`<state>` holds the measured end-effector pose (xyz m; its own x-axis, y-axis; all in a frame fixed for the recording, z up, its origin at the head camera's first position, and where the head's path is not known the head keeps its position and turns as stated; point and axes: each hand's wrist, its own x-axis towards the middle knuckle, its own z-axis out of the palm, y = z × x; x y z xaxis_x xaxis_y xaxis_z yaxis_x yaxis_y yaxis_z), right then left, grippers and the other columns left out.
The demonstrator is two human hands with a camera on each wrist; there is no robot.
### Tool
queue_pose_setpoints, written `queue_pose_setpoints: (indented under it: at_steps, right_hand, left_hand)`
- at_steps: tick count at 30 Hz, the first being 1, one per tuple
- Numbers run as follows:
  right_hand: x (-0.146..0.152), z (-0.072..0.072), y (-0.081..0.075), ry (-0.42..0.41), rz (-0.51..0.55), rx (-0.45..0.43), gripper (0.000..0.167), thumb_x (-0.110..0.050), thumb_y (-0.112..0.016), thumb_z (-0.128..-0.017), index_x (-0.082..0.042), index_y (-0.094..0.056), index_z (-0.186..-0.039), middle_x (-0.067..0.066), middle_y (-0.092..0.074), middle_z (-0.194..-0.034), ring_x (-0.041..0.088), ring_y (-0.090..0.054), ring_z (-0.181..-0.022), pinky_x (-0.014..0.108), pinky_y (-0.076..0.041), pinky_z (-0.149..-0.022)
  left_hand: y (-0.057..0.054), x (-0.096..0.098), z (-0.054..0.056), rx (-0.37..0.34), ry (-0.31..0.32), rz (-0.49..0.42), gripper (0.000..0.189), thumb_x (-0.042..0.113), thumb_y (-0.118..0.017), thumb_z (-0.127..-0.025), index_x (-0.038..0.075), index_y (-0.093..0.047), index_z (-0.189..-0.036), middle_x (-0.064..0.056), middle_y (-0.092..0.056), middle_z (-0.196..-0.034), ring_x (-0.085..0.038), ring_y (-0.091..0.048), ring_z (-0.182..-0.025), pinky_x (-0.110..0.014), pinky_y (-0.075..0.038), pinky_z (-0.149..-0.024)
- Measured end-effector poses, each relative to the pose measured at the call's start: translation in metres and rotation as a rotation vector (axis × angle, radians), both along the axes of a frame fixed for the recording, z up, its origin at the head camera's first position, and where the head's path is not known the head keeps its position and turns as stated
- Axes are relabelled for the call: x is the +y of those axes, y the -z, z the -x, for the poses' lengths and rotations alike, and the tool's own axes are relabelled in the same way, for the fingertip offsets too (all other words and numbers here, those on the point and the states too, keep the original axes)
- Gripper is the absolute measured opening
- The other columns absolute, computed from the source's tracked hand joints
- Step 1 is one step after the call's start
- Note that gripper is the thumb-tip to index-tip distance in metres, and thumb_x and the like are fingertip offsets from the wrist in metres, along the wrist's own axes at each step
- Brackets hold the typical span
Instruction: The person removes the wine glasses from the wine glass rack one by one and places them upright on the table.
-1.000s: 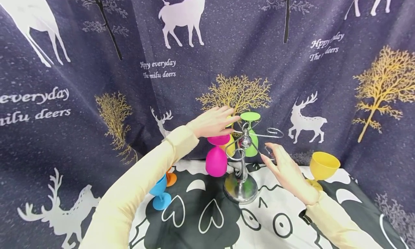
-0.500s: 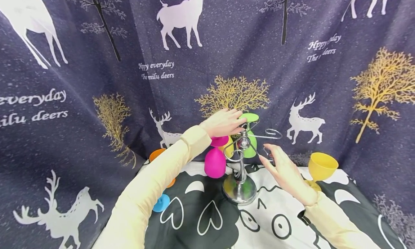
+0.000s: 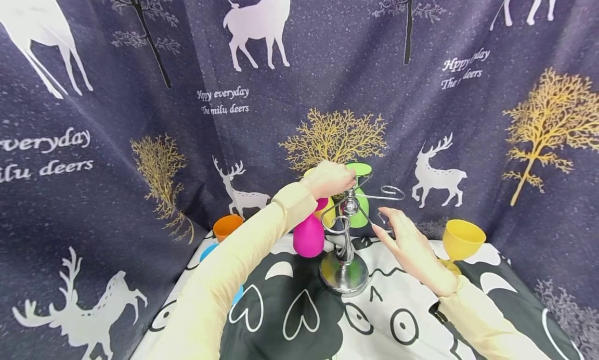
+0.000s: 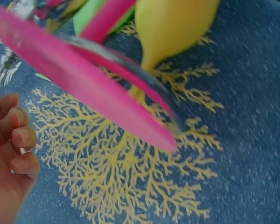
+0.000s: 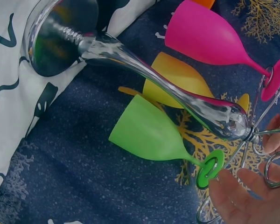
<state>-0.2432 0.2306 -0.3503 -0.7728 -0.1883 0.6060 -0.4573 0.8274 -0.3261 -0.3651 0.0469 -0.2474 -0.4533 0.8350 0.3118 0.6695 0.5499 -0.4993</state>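
A chrome goblet rack (image 3: 344, 271) with curled wire arms stands upright on a round base. Upside down from its arms hang a pink goblet (image 3: 309, 236), a yellow goblet (image 3: 329, 211) and a green goblet (image 3: 360, 209). My left hand (image 3: 329, 179) reaches over the pink goblet and pinches the small ring at the rack's top. Seen from the left wrist, the pink foot (image 4: 93, 88) sits in its wire loop beside the curled fingers (image 4: 23, 137). With thumb and fingers on either side, my right hand (image 3: 414, 248) holds a curled arm at the right.
On the right stands an upright yellow goblet (image 3: 464, 240). An orange goblet (image 3: 228, 226) and a blue goblet (image 3: 208, 249) are at the left, partly behind the left sleeve (image 3: 238, 261). A dark curtain (image 3: 262, 120) hangs behind the patterned tablecloth (image 3: 388, 287).
My left hand has moved right from above the pink goblet's foot to the rack's top, and its fingers have curled in. The right hand keeps its place on the arm.
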Motion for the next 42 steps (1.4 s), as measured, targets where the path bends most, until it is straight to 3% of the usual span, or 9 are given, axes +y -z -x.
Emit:
queue_pose_setpoints:
  at_steps: [5,10,17,22,30,38,42]
  right_hand:
    - [0.006,0.000,-0.003,0.002,-0.031,-0.018,0.044,-0.037,-0.049,-0.093,-0.010,-0.044,-0.127,0.009,-0.048,-0.118,0.026,-0.049,-0.099,0.047,-0.042,-0.075]
    - [0.015,0.001,-0.006,-0.018,-0.048,-0.075,0.046,-0.038,-0.048,-0.093,-0.012,-0.042,-0.130,0.009,-0.048,-0.119,0.027,-0.047,-0.103,0.049,-0.042,-0.074]
    - [0.028,0.004,-0.006,-0.091,-0.040,-0.148,0.045,-0.037,-0.045,-0.095,-0.014,-0.039,-0.133,0.009,-0.044,-0.124,0.028,-0.047,-0.106,0.049,-0.042,-0.077]
    - [0.034,0.007,-0.008,-0.124,-0.057,-0.148,0.044,-0.036,-0.046,-0.094,-0.015,-0.040,-0.133,0.006,-0.043,-0.126,0.025,-0.049,-0.104,0.047,-0.043,-0.076]
    - [0.044,0.014,-0.011,-0.173,-0.072,-0.219,0.047,-0.037,-0.041,-0.096,-0.016,-0.034,-0.138,0.005,-0.038,-0.132,0.026,-0.043,-0.113,0.048,-0.039,-0.083]
    - [0.053,0.018,-0.013,-0.164,-0.071,-0.246,0.048,-0.037,-0.040,-0.097,-0.022,-0.030,-0.141,0.002,-0.037,-0.134,0.025,-0.041,-0.116,0.048,-0.035,-0.088]
    - [0.058,0.022,-0.017,-0.169,-0.075,-0.235,0.047,-0.033,-0.040,-0.097,-0.017,-0.031,-0.141,0.007,-0.037,-0.134,0.028,-0.038,-0.119,0.050,-0.032,-0.090]
  left_hand:
    - [-0.005,0.009,-0.002,-0.107,-0.036,-0.018,0.027,0.022,-0.046,-0.094,0.018,-0.053,-0.067,0.005,-0.044,-0.059,-0.009,-0.041,-0.051,-0.025,-0.040,-0.046]
    - [-0.009,0.016,-0.003,-0.127,-0.095,0.018,0.031,0.020,-0.045,-0.093,0.018,-0.046,-0.062,0.004,-0.044,-0.061,-0.009,-0.037,-0.051,-0.025,-0.039,-0.046]
    - [-0.014,0.022,-0.006,-0.189,-0.158,0.074,0.026,0.023,-0.046,-0.092,0.017,-0.056,-0.069,0.001,-0.054,-0.073,-0.010,-0.046,-0.058,-0.028,-0.044,-0.052]
    - [-0.014,0.026,-0.006,-0.201,-0.185,0.086,0.024,0.026,-0.047,-0.092,0.016,-0.060,-0.074,-0.001,-0.058,-0.079,-0.012,-0.052,-0.064,-0.031,-0.047,-0.056]
    - [-0.014,0.027,-0.008,-0.222,-0.218,0.097,0.020,0.031,-0.052,-0.090,0.016,-0.066,-0.089,0.000,-0.060,-0.088,-0.012,-0.055,-0.070,-0.030,-0.047,-0.058]
    - [-0.016,0.029,-0.010,-0.230,-0.239,0.060,0.020,0.031,-0.055,-0.087,0.016,-0.067,-0.093,0.002,-0.062,-0.086,-0.013,-0.056,-0.070,-0.033,-0.047,-0.060]
    - [-0.018,0.031,-0.010,-0.211,-0.243,0.065,0.021,0.031,-0.054,-0.087,0.016,-0.067,-0.093,0.001,-0.062,-0.088,-0.013,-0.056,-0.071,-0.034,-0.048,-0.060]
